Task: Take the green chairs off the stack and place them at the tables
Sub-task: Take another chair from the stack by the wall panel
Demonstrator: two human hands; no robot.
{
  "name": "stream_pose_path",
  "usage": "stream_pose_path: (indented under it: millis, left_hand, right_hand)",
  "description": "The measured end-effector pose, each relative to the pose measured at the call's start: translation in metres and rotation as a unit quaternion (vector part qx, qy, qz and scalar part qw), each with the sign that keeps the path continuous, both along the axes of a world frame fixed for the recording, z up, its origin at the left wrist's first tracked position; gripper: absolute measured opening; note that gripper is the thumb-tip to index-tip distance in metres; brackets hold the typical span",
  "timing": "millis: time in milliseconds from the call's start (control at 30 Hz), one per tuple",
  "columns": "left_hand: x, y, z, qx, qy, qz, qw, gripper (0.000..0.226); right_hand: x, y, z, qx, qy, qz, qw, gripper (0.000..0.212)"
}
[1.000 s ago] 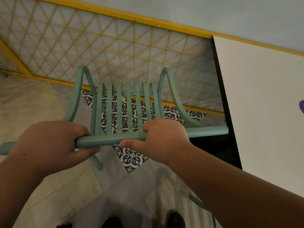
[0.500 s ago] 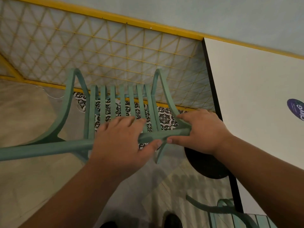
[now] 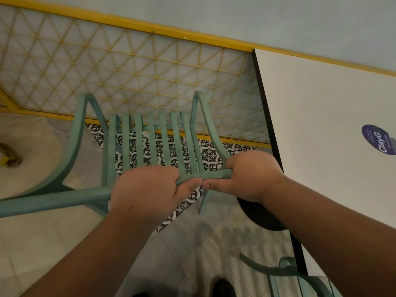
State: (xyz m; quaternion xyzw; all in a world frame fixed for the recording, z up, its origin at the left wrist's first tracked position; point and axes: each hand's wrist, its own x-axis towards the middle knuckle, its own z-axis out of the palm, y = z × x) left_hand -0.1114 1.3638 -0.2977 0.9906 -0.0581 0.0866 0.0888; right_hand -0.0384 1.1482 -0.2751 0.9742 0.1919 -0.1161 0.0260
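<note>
Both hands grip the top rail of a green slatted metal chair (image 3: 150, 144): the left hand (image 3: 145, 189) and right hand (image 3: 252, 172) have fingers curled tight over the bar, thumbs nearly touching beneath it. It stands on patterned black-and-white floor tiles (image 3: 210, 155), just beside a white rectangular table with a black edge (image 3: 321, 116).

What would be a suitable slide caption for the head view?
Both hands, left hand and right hand, grip the top rail of a green chair beside a white table.
</note>
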Motion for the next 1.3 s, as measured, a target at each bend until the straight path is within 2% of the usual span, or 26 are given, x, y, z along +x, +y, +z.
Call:
stream_pose_path:
  millis: [400, 800, 1067, 1300]
  left_hand:
    - [-0.008, 0.023, -0.012, 0.036, -0.002, -0.015, 0.999, 0.076]
    - [-0.020, 0.054, -0.009, 0.060, -0.031, -0.052, 0.996, 0.069]
    - [-0.028, 0.079, -0.001, 0.046, -0.037, -0.086, 0.995, 0.070]
    - [-0.037, 0.102, -0.004, 0.022, -0.037, -0.117, 0.992, 0.072]
  right_hand:
    - [-0.024, 0.012, -0.003, 0.028, -0.001, 0.008, 1.000, 0.105]
    - [-0.053, 0.031, -0.008, 0.054, 0.010, -0.001, 0.998, 0.107]
    - [-0.072, 0.050, -0.002, 0.048, 0.050, 0.010, 0.998, 0.101]
    - [-0.093, 0.063, 0.004, 0.056, 0.089, 0.052, 0.993, 0.088]
